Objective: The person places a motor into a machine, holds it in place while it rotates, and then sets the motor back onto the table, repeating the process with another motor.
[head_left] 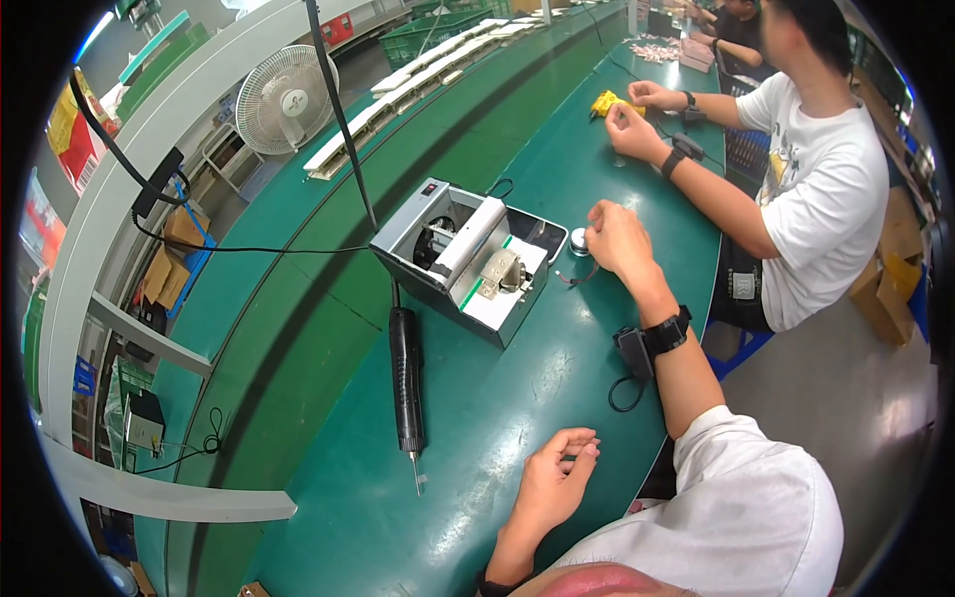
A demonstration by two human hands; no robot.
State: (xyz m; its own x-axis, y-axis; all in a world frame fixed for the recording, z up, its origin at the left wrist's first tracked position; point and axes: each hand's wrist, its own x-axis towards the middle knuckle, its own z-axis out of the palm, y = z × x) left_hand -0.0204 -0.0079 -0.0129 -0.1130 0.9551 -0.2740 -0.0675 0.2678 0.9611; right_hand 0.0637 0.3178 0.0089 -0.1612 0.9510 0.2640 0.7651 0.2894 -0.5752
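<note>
My right hand (pixel 622 241) reaches over the green bench, its fingers bent together at a small round silver metal part (pixel 579 240). The fingertips seem to pinch its edge, though the hand partly hides the contact. A short thin wire (pixel 575 279) lies by this part, below the hand. Closer to me, my left hand (pixel 555 485) hovers at the bench edge, fingers loosely curled, thumb apart, nothing in it. Left of my right hand stands a grey box-shaped machine (pixel 468 259) with a white plate and a metal fixture (pixel 503 271) on its front.
A black electric screwdriver (pixel 406 378) hangs bit-down in front of the machine. A cable crosses to the frame post at left. Beyond my right hand, a co-worker's hands (pixel 642 119) work near a yellow object (pixel 609 102). A white fan (pixel 288 99) stands across the line.
</note>
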